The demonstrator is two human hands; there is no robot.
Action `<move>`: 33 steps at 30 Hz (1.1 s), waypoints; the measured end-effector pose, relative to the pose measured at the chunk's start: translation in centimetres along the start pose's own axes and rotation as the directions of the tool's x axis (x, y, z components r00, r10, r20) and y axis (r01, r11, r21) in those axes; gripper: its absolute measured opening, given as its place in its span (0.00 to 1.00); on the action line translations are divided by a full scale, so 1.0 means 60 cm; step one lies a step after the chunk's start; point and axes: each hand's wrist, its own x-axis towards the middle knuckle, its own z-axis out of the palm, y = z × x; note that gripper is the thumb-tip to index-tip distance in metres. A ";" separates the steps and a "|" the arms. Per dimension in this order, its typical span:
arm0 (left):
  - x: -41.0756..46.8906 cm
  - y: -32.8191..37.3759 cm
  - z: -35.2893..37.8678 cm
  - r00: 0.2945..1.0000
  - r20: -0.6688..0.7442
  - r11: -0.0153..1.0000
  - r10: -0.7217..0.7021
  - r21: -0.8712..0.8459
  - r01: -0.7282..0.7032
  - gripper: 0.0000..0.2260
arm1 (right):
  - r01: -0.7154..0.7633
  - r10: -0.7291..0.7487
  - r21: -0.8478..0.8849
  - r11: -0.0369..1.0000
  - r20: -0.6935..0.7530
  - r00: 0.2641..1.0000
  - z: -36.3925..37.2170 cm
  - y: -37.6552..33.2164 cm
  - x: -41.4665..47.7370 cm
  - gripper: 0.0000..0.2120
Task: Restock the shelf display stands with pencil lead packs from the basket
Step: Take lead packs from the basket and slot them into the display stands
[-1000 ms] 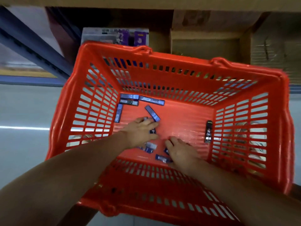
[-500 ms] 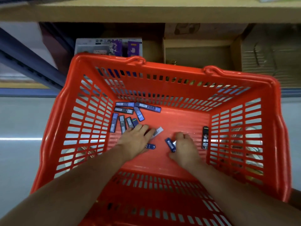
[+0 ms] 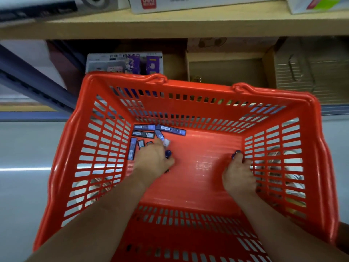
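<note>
Here, packs are bunched in a basket corner for easy scooping. Some are held in the left hand, fingers curled; one is pinched in the right hand.

Your basket stands before the shelf. Lead packs lie far-left in it, under your left hand; right hand by its right wall.
</note>
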 end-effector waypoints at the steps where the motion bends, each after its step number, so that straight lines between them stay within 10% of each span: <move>1: 0.000 -0.015 -0.007 0.997 -0.027 0.997 -0.069 -0.024 0.068 0.21 | -0.001 0.001 -0.027 1.000 0.010 1.000 0.006 -0.003 -0.004 0.21; 7: 0.003 -0.047 0.031 0.906 0.011 0.876 -0.423 -0.251 0.412 0.33 | -0.040 0.035 0.126 0.991 0.038 0.999 0.026 -0.016 0.003 0.24; 13: 0.021 -0.020 0.071 0.898 -0.087 0.863 -0.432 -0.330 0.383 0.50 | -0.071 0.076 0.083 0.994 -0.059 0.995 0.025 -0.010 0.002 0.19; 23: 0.008 -0.016 0.077 0.959 -0.083 0.962 -0.271 -0.043 0.268 0.33 | 0.092 -0.110 0.086 0.992 0.230 0.967 0.019 -0.043 0.011 0.17; 33: 0.018 -0.049 0.035 0.947 0.047 0.899 -0.319 -0.300 0.318 0.23 | 0.656 -0.649 -0.049 0.753 0.106 0.753 0.014 -0.213 0.028 0.19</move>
